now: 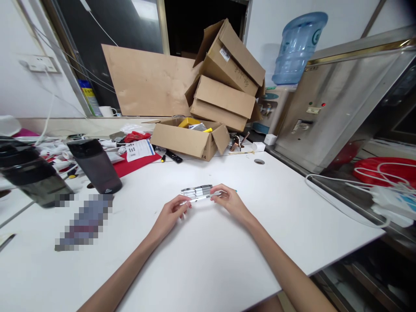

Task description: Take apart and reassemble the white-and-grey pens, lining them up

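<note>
Over the middle of the white table, a slim white pen (199,199) is held level between my two hands. My left hand (171,211) pinches its left end between thumb and fingers. At its other end, my right hand (228,200) has its fingers closed round the pen. Just beyond it, several more pens (196,190) with white or clear barrels and dark ends lie side by side on the tabletop. My right fingers partly cover their right ends, so I cannot tell whether they touch them.
Two dark bottles (95,167) and a pixelated patch (86,223) are on the left. An open cardboard box (182,141) stands at the back, before stacked cartons (224,102). A white cable (341,210) loops over the table's right edge, by a steel water boiler (325,104).
</note>
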The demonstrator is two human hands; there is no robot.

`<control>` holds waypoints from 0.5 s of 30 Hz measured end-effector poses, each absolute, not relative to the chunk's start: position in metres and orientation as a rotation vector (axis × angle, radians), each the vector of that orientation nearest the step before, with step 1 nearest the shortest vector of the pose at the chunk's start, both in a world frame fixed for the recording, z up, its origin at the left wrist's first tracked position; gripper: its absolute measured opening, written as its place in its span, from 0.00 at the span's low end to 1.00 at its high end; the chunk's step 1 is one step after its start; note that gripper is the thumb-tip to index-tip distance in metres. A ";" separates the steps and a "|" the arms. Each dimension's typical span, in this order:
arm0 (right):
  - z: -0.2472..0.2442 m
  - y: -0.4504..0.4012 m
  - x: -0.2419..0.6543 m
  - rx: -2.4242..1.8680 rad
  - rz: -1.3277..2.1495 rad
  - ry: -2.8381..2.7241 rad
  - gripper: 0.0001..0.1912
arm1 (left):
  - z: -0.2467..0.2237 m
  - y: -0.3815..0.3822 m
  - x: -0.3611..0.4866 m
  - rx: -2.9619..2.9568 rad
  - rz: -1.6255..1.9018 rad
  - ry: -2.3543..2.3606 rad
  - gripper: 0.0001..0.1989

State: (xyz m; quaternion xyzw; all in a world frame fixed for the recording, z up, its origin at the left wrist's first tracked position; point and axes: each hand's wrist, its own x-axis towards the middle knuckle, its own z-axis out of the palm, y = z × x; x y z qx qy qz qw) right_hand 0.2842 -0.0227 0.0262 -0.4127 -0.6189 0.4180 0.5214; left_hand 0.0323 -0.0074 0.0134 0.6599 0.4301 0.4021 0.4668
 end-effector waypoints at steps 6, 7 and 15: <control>0.025 -0.023 0.282 -0.969 1.023 -1.470 0.11 | 0.010 -0.005 0.032 1.656 0.935 1.002 0.16; 0.026 -0.023 0.282 -0.959 1.030 -1.460 0.12 | 0.009 -0.005 0.032 1.659 0.928 0.997 0.16; 0.026 -0.023 0.282 -0.957 1.031 -1.455 0.12 | 0.009 -0.006 0.033 1.676 0.907 0.981 0.17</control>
